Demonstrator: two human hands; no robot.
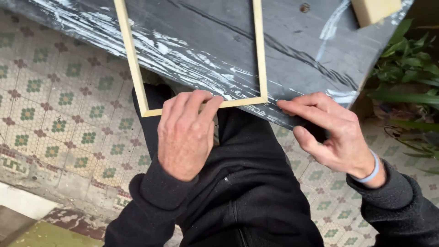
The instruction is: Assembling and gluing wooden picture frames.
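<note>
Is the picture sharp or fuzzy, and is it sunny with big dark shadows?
Head view: mostly sharp, with the left hand, right hand and wooden frame crisp; soft, even light, no hard shadows; the white streaks on the dark board look like smeared paint rather than glare; the plant at the right edge is dimmer, and the tiled floor looks slightly softer.

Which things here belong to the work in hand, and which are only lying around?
In use: wooden frame, left hand on its bottom rail, right hand on the dark board.
Lying about: wooden block, plants, tiled floor.
</note>
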